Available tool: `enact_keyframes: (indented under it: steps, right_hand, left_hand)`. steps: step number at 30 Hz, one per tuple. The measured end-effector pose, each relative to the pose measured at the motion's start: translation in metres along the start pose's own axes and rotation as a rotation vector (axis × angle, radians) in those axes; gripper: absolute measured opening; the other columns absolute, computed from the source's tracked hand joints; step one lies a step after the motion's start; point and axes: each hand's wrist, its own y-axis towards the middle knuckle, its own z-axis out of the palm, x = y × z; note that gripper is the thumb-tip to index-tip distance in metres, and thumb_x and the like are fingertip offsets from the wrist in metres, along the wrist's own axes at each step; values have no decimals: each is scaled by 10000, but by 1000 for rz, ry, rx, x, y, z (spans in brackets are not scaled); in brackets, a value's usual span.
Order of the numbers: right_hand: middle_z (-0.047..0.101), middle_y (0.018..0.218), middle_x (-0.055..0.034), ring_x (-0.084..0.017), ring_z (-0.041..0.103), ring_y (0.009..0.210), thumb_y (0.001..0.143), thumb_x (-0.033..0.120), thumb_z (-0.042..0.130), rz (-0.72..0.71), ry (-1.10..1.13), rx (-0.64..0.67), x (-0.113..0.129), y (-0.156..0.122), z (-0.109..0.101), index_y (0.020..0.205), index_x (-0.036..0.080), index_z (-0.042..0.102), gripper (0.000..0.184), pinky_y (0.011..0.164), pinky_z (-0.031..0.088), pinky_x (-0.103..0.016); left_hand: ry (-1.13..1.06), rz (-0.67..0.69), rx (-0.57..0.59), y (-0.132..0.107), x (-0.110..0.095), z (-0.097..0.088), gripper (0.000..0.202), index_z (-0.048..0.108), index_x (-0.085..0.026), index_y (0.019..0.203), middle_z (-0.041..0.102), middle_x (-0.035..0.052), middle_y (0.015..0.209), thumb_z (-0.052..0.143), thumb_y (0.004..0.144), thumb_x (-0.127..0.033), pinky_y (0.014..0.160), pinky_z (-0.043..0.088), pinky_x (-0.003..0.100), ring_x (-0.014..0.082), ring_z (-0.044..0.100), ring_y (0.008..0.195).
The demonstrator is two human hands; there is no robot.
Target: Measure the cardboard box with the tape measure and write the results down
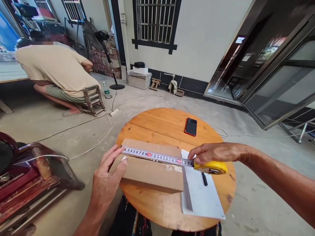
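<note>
Left hand (107, 175) masks part of the cardboard box (152, 175) at its left end; right hand (211, 153) and tape measure (213, 167) hide the far corner of white paper (205, 201) toward the right edge of the table (157, 126); the head of a seated co-worker (57, 67) is blurred

With the table (210, 135) as the dial, the box (152, 175) lies at 9 o'clock and the paper (206, 201) at 4, the pen (204, 179) on it. The tape measure (169, 158) runs along the box top towards 3 o'clock, its case (219, 167) past that end. The left grip (108, 173) is at the box's 9 o'clock end, the right grip (211, 154) on the case. The phone (190, 127) lies at 1. On the floor (85, 141), the fan (91, 35) stands at 11, the chair (93, 100) bearing a person (61, 68) at 10, the bottle (106, 90) between.
</note>
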Motion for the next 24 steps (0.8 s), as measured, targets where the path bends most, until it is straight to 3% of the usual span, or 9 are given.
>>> enact_keyframes:
  steps: [4,8,11,15,17,21,24]
  right_hand:
    - [650,971,-9,-178,586,906,867,469,597,-32,-23,-16,1,1,2,1067,211,687,339,792,456,-256]
    - [648,1025,-27,-212,585,957,855,544,591,2,-26,-132,1,-12,5,1075,231,687,394,801,466,-268]
    - [642,1038,-46,-223,588,975,881,559,548,-15,61,-233,-3,-24,15,1066,225,680,403,822,474,-281]
    - [630,976,-47,-191,618,834,880,556,553,-23,378,-271,-16,-37,46,1092,207,634,416,719,504,-279]
    - [624,958,-47,-190,625,792,847,584,583,21,515,-316,-24,-42,66,1124,216,607,461,675,516,-285]
    - [635,880,-32,-207,656,770,796,697,567,121,654,-336,-35,-39,105,1120,258,601,547,672,537,-311]
    - [596,672,11,-160,612,591,617,824,621,119,648,-308,-44,-24,124,961,236,631,680,565,496,-260]
  left_hand:
    - [-34,20,-26,-5,-3,3,375,644,-266,1182,519,26,1412,581,861,-449,1125,342,414,262,495,1283]
    - [-53,114,-203,-15,-11,9,373,591,-270,1267,409,34,1497,562,907,-366,1079,403,388,251,489,1285]
    - [-52,241,-154,-20,-8,8,292,626,-278,1203,368,22,1520,503,939,-299,1096,381,400,251,449,1319]
    - [-13,429,96,-17,7,-7,355,595,-261,1243,283,55,1562,537,898,-321,1108,347,486,311,389,1357]
    - [41,536,156,-14,10,-15,436,552,-264,1293,300,79,1552,591,860,-307,1098,347,520,335,379,1359]
    - [134,668,94,-11,5,-13,478,516,-274,1319,483,100,1421,626,856,-225,1070,385,512,319,433,1319]
    - [212,648,-30,-15,-4,2,434,549,-249,1269,557,121,1320,667,851,-229,1041,416,500,315,483,1259]
